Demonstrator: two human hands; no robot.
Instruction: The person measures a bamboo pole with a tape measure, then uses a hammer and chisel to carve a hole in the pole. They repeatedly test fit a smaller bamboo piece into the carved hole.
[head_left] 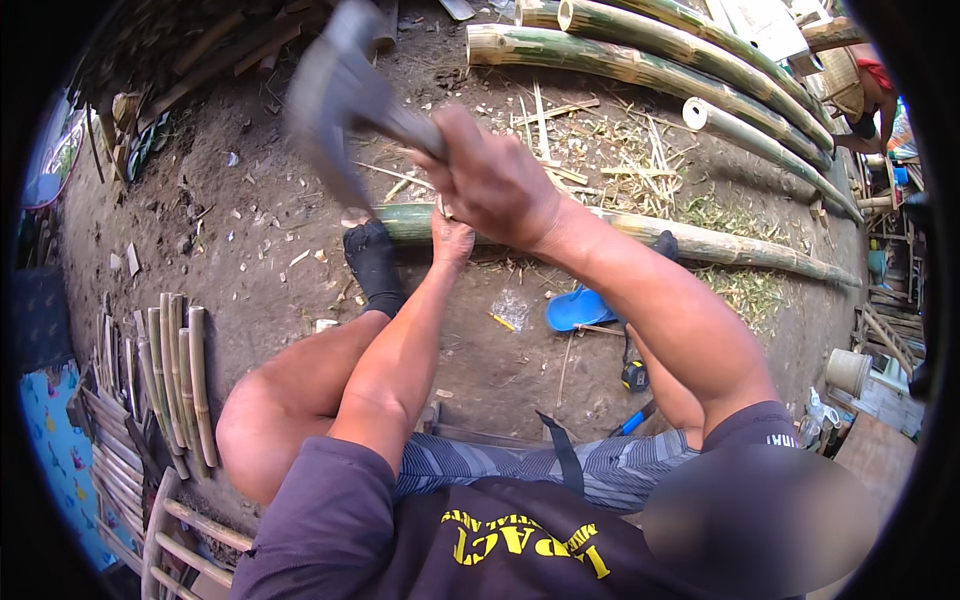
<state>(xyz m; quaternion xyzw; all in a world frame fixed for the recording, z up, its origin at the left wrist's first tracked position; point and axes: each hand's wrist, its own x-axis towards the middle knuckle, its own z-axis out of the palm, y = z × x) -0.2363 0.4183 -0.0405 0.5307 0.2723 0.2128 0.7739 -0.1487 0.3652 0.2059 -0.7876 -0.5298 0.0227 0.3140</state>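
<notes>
A green bamboo pole lies crosswise on the ground in front of me. My left hand is closed around it near its left end. Raised above the pole, my right hand grips the handle of a grey adze-like tool, whose head is smeared by motion. The curved lower tip of that head appears close to the pole's left end; whether it touches cannot be made out. My foot in a black sock rests against the pole there, and another dark foot tip shows farther right.
Several thick bamboo poles lie at the far right among shavings. A blue slipper, a tape measure and a yellow pencil lie nearer me. Cut bamboo sticks are at left. Another person is far right.
</notes>
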